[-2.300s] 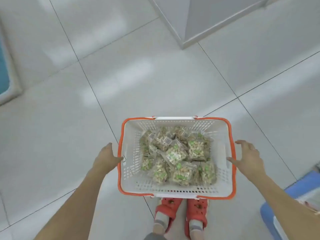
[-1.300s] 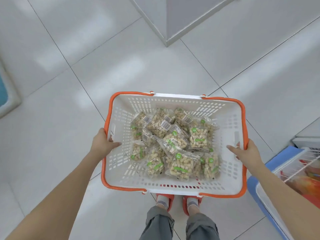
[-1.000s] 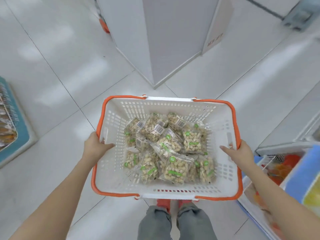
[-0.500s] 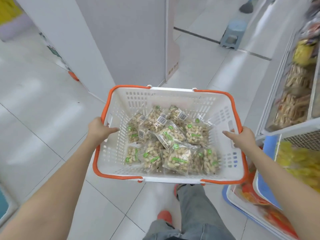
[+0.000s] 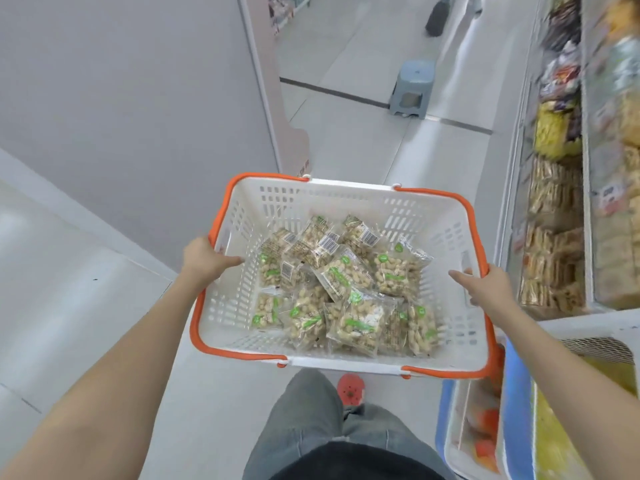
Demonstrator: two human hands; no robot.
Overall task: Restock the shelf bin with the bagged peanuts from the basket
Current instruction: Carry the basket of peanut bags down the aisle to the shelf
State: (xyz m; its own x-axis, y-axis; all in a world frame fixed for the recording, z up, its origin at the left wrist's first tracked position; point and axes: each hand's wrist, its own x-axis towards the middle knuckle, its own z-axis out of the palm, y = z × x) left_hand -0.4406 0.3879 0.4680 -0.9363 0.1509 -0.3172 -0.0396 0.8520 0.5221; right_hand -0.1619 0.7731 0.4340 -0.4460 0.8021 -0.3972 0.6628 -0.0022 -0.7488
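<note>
A white plastic basket (image 5: 346,199) with orange rims is carried in front of me at waist height. Several clear bags of peanuts (image 5: 346,282) with green labels lie piled on its floor. My left hand (image 5: 204,259) grips the basket's left rim, thumb inside the wall. My right hand (image 5: 485,287) grips the right rim the same way. Shelves with bins of packaged snacks (image 5: 554,209) run along the right side.
A grey partition wall (image 5: 138,116) stands to the left. A blue plastic stool (image 5: 412,88) sits further down the aisle. Blue-edged bins (image 5: 519,410) with yellow and orange packets are low on the right. My legs and a red shoe (image 5: 350,389) show below the basket.
The basket has been lifted off the floor by both hands and carried forward. The view has turned up from the floor tiles toward the aisle and the snack shelves on the right.
</note>
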